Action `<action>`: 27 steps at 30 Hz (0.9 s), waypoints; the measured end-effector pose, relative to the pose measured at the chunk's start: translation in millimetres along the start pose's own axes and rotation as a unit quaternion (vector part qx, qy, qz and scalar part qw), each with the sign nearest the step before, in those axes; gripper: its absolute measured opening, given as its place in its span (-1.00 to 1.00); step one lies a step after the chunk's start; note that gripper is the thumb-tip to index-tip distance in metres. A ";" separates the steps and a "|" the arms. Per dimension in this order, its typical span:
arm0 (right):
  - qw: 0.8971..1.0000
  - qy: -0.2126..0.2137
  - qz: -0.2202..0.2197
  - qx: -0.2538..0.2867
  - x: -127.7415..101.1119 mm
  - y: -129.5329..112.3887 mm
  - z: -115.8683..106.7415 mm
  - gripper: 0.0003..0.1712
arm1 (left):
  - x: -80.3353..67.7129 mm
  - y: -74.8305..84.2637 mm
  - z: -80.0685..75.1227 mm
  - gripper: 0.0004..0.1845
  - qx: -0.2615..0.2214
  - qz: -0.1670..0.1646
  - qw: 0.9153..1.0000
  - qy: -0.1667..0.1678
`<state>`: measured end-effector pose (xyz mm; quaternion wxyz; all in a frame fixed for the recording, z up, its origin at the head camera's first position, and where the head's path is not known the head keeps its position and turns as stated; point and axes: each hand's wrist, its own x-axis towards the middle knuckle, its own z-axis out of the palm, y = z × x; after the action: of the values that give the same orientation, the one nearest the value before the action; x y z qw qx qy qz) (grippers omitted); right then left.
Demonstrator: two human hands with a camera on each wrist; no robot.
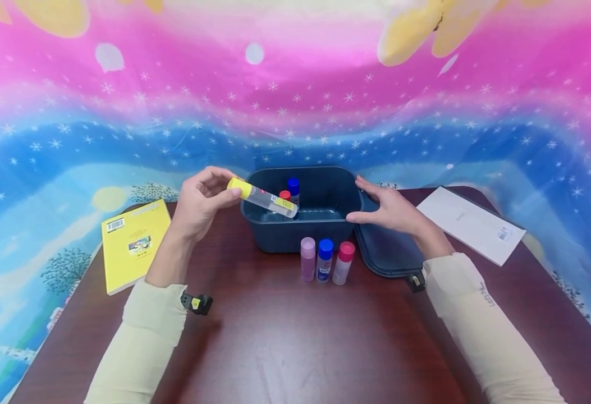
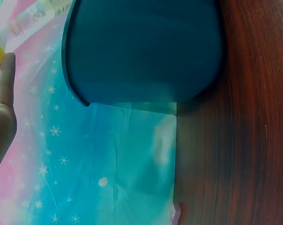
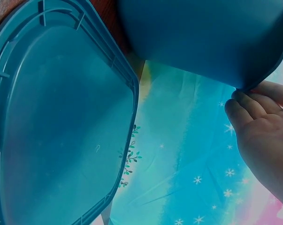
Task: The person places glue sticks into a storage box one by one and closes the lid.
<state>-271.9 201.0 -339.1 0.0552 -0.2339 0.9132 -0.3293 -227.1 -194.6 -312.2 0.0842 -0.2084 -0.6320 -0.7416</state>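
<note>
The left hand [image 1: 201, 199] pinches a glue stick with a yellow cap [image 1: 262, 197] by its capped end, fingers and thumb curled round it, and holds it tilted over the left rim of a dark blue plastic bin [image 1: 320, 227], the stick's far end pointing down into the bin's opening. In the left wrist view the same glue stick [image 2: 26, 26] shows at the upper left corner beside the thumb of the left hand [image 2: 1, 117], with the bin's outer wall [image 2: 141, 51] filling the top of the picture. The right hand [image 1: 388, 209] lies with its fingers mostly straight against the right rim of the bin, thumb towards the front wall; the right wrist view shows the fingertips of that hand [image 3: 261, 122] touching the bin's edge [image 3: 202, 37], not wrapped round anything. Inside the bin stand two more glue sticks, one with a blue cap [image 1: 293, 188] and one with a red cap [image 1: 285, 196], near the back left. In front of the bin, three glue sticks stand upright in a close row on the dark wooden tabletop [image 1: 285, 336]: a pink one [image 1: 307, 259], a blue-capped one [image 1: 324, 260] and a red-capped one [image 1: 344, 262]. The bin's lid [image 1: 388, 252] lies flat on the tabletop just right of the bin, under the right wrist, and appears upside down in the right wrist view [image 3: 61, 126]. A yellow book [image 1: 133, 244] lies at the left of the tabletop, and a white envelope [image 1: 469, 224] at the right.
</note>
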 end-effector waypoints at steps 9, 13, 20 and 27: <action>1.000 -0.002 0.004 0.002 -0.1 -0.5 -0.1 0.12 | 6.3 -6.4 9.0 -0.67 0.119 -0.025 0.993 -0.001; 1.000 -0.003 0.004 0.001 -0.1 -0.9 -0.2 0.12 | 8.2 -10.3 14.9 -0.62 0.201 -0.053 0.978 -0.011; 1.000 -0.002 0.001 -0.009 0.7 -1.7 -0.5 0.12 | 12.9 -18.0 23.1 -0.59 0.270 -0.093 0.958 -0.016; 1.000 -0.001 0.002 -0.013 0.1 -1.3 -0.7 0.12 | 18.2 -24.8 27.7 -0.60 0.289 -0.132 0.948 -0.030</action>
<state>-271.6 200.5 -337.7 0.0536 -0.2328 0.9177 -0.3173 -247.5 -160.6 -323.8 0.0230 -0.1114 -0.8435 -0.5249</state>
